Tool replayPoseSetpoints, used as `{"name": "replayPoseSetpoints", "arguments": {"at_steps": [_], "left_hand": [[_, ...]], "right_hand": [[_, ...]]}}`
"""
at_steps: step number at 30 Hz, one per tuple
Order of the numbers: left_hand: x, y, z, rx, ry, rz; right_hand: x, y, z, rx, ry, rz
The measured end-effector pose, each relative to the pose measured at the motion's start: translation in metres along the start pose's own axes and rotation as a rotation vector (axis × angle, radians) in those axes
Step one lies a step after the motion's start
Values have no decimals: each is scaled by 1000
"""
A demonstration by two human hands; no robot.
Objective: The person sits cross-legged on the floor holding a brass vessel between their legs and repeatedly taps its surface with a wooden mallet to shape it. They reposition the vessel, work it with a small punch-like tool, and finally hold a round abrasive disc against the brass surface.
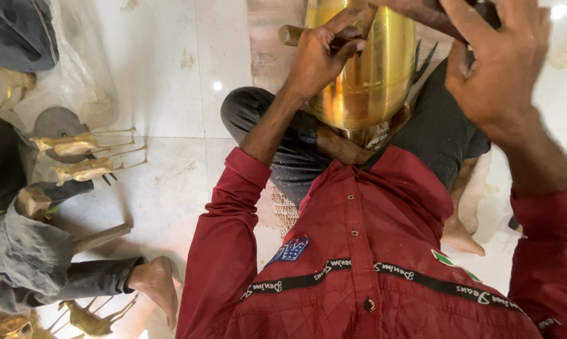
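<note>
Seated on a pale marble floor, red shirt filling the lower frame, dark-trousered legs drawn up around a polished brass vessel. Vessel propped between the knees near the top edge of the floor in view, rounded golden body upright or slightly tilted, narrower base tucked against a brown wooden piece at the lap. Left hand pressed on the vessel's left flank, fingers curled tight around a dark tool with a wooden handle jutting leftward. Right hand raised at the upper right, fingers bent over a brownish, blurred object at the rim; whether clamped on it or merely resting, impossible to tell. Likely heavy and rigid, that vessel, with a mirror-smooth skin apt to slip under bare palms and quick to show dents or scratches; best steadied low at the narrow base and braced by the legs, rather than gripped on the glossy bulge. Along the floor's left edge, two small brass deer figurines lying on their sides, thin legs pointing right, beside clear plastic sheeting. Farther down the left edge, another person's bare foot and grey trouser leg, with more brass figures at the bottom left corner.
</note>
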State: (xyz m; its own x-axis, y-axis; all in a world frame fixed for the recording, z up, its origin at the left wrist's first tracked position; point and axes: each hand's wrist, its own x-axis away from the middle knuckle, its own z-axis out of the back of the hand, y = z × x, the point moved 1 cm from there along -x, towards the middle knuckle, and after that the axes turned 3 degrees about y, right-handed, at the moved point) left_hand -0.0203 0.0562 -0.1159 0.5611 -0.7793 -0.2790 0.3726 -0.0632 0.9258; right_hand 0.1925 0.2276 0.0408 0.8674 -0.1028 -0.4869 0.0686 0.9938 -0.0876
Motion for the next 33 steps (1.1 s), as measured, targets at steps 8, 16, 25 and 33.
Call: {"name": "replayPoseSetpoints", "arguments": {"at_steps": [8, 16, 25, 33], "left_hand": [[-1, 4, 2, 33, -67, 33], [-7, 9, 5, -4, -108, -16], [-13, 18, 9, -49, -173, -38], [-18, 25, 15, -88, -229, -127]], "right_hand": [[-14, -21, 21, 115, -60, -14], [7, -16, 5, 99, -57, -58], [30, -14, -13, -303, 115, -210], [43, -21, -15, 154, -30, -105]]}}
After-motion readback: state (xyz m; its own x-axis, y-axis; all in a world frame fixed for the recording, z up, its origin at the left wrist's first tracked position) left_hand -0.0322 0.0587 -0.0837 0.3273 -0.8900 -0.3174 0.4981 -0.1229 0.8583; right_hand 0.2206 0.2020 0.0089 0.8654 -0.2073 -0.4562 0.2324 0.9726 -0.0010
